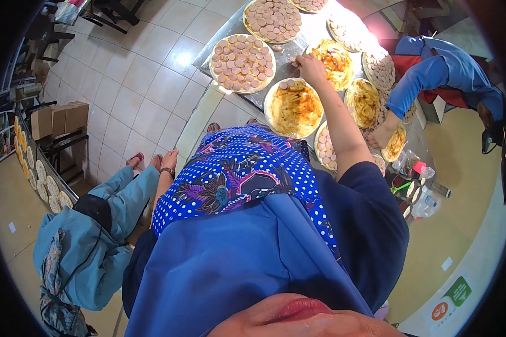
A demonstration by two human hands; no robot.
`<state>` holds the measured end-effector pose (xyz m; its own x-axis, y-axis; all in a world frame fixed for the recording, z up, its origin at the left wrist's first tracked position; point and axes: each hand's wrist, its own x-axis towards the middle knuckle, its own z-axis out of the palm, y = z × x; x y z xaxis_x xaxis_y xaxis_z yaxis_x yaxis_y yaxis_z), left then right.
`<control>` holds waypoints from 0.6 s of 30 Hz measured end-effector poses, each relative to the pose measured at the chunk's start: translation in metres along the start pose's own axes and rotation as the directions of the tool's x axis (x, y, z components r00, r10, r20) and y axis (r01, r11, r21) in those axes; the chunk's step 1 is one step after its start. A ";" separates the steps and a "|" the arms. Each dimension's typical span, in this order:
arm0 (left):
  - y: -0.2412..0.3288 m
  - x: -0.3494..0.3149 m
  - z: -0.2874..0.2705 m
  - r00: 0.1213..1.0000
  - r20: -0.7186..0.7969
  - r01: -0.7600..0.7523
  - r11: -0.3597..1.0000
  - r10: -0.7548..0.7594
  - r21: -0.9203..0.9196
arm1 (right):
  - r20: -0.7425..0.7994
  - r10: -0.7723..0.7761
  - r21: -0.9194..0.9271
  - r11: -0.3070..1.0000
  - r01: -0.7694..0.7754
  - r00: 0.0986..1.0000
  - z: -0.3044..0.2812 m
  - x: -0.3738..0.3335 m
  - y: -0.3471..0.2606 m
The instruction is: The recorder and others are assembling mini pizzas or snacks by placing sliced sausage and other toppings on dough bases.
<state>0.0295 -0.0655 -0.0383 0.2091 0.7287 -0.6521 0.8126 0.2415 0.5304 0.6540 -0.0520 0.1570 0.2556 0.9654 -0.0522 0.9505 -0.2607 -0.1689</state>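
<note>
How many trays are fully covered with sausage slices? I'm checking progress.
2: one at the table's left end, one behind it at the far edge. Others right are partly hidden.

Table (230, 35) under my trays: bare sheet metal, dull grey, bright glare at its far end. Tray (293, 108) by my right hand (309, 66): thin pale rim, glossy orange-brown sauce coat, wet sheen. Sliced rounds on the neighbouring tray (242, 63): matt pink, smooth-cut faces. My dress (239, 171): soft woven cloth, printed, matt; apron (236, 264) plain blue cloth, smooth. Floor (135, 73): glazed cream tiles, slightly reflective. Boxes (59, 119) at left: brown cardboard, matt. Bottle (427, 202): clear plastic, shiny.
</note>
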 end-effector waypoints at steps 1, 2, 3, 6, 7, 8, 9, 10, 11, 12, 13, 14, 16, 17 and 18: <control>-0.007 -0.001 -0.004 1.000 -0.028 -0.004 1.000 0.003 -0.014 | -0.009 0.027 0.047 0.999 -0.027 1.000 0.000 0.002 -0.009; -0.014 -0.002 -0.009 0.999 -0.034 0.001 1.000 -0.001 -0.013 | -0.009 0.023 0.052 0.998 -0.022 1.000 0.000 0.007 -0.015; -0.011 0.000 -0.009 1.000 -0.012 0.023 1.000 -0.023 -0.003 | -0.029 0.111 0.344 0.934 -0.095 0.993 0.000 0.013 -0.014; 0.008 0.000 -0.011 0.991 0.016 0.137 0.984 -0.136 -0.114 | -0.033 0.127 0.429 0.898 -0.100 0.991 -0.006 0.015 -0.002; 0.009 -0.002 -0.011 0.972 0.022 0.234 0.943 -0.236 -0.235 | -0.027 0.038 0.244 0.969 -0.030 0.999 -0.017 0.017 -0.004; 0.011 -0.004 -0.010 0.970 0.022 0.239 0.941 -0.241 -0.239 | -0.026 -0.089 0.136 0.986 0.092 0.996 -0.027 0.009 -0.006; 0.006 -0.004 -0.011 0.969 0.023 0.242 0.937 -0.244 -0.251 | -0.026 -0.093 0.139 0.986 0.096 0.995 -0.035 0.002 -0.005; 0.001 -0.004 -0.010 0.968 0.025 0.246 0.933 -0.248 -0.263 | 0.107 -0.202 0.013 0.979 0.201 0.974 -0.039 -0.004 -0.003; -0.005 -0.004 -0.008 0.967 0.024 0.250 0.932 -0.253 -0.264 | 0.250 -0.287 -0.099 0.943 0.319 0.925 -0.042 -0.006 -0.001; -0.008 -0.003 -0.005 0.966 0.031 0.257 0.930 -0.258 -0.262 | 0.250 -0.286 -0.100 0.943 0.318 0.925 -0.038 -0.009 0.004; -0.013 -0.003 -0.003 0.963 0.037 0.266 0.928 -0.266 -0.260 | 0.221 -0.355 -0.116 0.915 0.386 0.908 -0.030 -0.012 0.007; -0.020 -0.005 -0.002 0.963 0.036 0.268 0.928 -0.268 -0.260 | 0.192 -0.424 -0.133 0.882 0.452 0.885 -0.023 -0.013 0.011; -0.030 -0.012 0.002 0.995 -0.023 0.094 0.994 -0.093 0.063 | 0.216 -0.414 -0.129 0.885 0.447 0.884 -0.021 -0.006 0.006; -0.034 -0.015 0.005 0.995 -0.028 0.101 0.993 -0.100 0.059 | 0.236 -0.399 -0.127 0.892 0.435 0.886 -0.019 -0.002 0.002; -0.031 -0.017 0.009 0.980 -0.041 0.191 0.980 -0.193 -0.060 | 0.241 -0.400 -0.129 0.890 0.438 0.884 -0.018 0.001 -0.003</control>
<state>0.0053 -0.0912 -0.0488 0.0257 0.6941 -0.7195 0.8033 0.4140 0.4281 0.6549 -0.0507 0.1749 -0.1971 0.9564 -0.2156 0.9804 0.1917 -0.0458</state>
